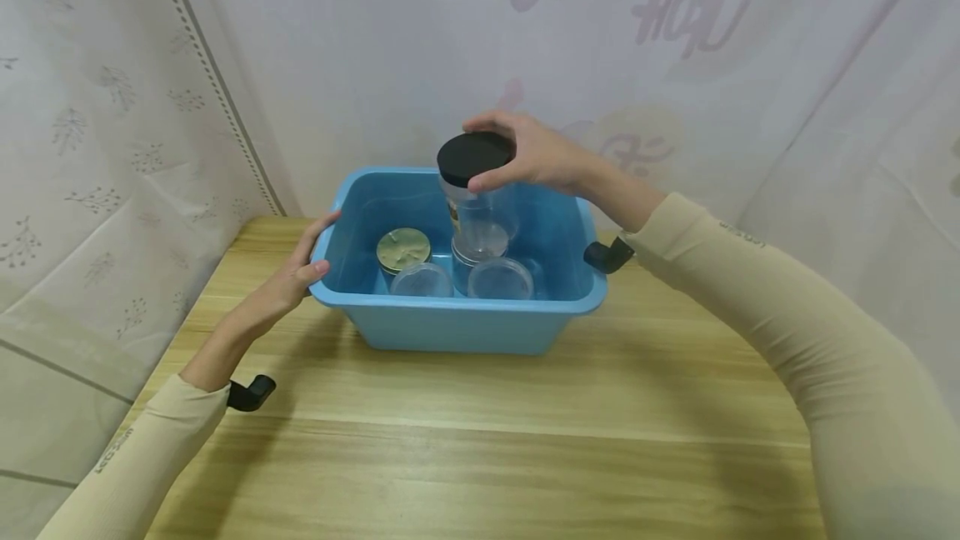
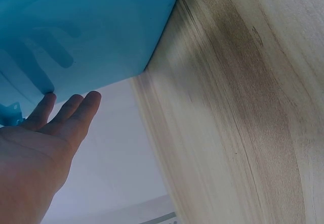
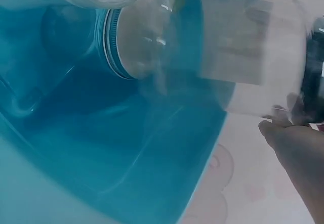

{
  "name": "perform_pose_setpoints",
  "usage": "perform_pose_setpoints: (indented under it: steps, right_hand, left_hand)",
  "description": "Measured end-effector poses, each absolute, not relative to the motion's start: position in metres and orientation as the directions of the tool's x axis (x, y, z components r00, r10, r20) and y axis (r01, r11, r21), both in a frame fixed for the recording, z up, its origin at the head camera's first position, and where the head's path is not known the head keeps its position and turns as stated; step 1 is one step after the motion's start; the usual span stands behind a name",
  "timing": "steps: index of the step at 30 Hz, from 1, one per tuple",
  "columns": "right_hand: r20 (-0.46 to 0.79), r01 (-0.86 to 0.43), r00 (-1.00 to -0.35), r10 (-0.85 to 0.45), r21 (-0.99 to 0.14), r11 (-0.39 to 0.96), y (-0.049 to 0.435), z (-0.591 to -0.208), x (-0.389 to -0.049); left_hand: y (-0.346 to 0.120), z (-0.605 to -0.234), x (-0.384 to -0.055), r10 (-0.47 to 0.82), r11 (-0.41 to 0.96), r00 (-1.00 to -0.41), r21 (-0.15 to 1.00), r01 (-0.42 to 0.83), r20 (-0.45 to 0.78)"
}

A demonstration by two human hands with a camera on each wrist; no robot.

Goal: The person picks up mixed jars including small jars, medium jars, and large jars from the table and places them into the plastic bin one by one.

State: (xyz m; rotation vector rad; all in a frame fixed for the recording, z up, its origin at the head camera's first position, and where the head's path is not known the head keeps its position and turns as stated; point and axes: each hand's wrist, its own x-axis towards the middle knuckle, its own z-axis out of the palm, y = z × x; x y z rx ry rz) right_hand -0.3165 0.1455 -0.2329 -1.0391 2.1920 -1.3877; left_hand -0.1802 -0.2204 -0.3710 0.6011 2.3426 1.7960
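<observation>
A clear plastic jar [image 1: 480,215] with a black lid [image 1: 472,157] stands upright over the blue basin [image 1: 465,325]. My right hand [image 1: 528,152] grips it by the lid, thumb at the near side and fingers at the far side. The jar's lower end overlaps a silver-lidded jar [image 3: 136,37] inside the basin. At the basin's left end, my left hand [image 1: 288,273] holds the rim, its thumb on top. In the left wrist view, the other fingers [image 2: 83,114] lie along the outer wall under the rim.
Inside the basin are a jar with a gold-coloured lid [image 1: 403,250] and two clear round containers, one at front left [image 1: 422,280] and one at front right [image 1: 501,279]. The basin stands on a wooden table [image 1: 480,440] before a printed cloth [image 1: 360,65].
</observation>
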Motion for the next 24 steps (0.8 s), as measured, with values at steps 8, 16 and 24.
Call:
perform_pose_setpoints:
  steps: [8,16,24]
  right_hand:
    - [0.163,-0.43,-0.675,-0.72,-0.879,0.204,0.155,-0.223,-0.314]
    - [0.177,-0.455,-0.686,-0.705,-0.861,0.226,0.175,-0.217,-0.31]
    - [0.157,-0.432,-0.698,-0.699,-0.87,0.235,0.2,-0.222,-0.308]
  left_hand:
    - [-0.22,-0.371,-0.181,0.392,0.212,-0.909,0.947,0.241,0.144]
    - [-0.221,-0.37,-0.179,0.396,0.232,-0.909,0.943,0.239,0.134]
    - [-0.222,-0.371,-0.177,0.396,0.233,-0.909,0.943,0.236,0.129]
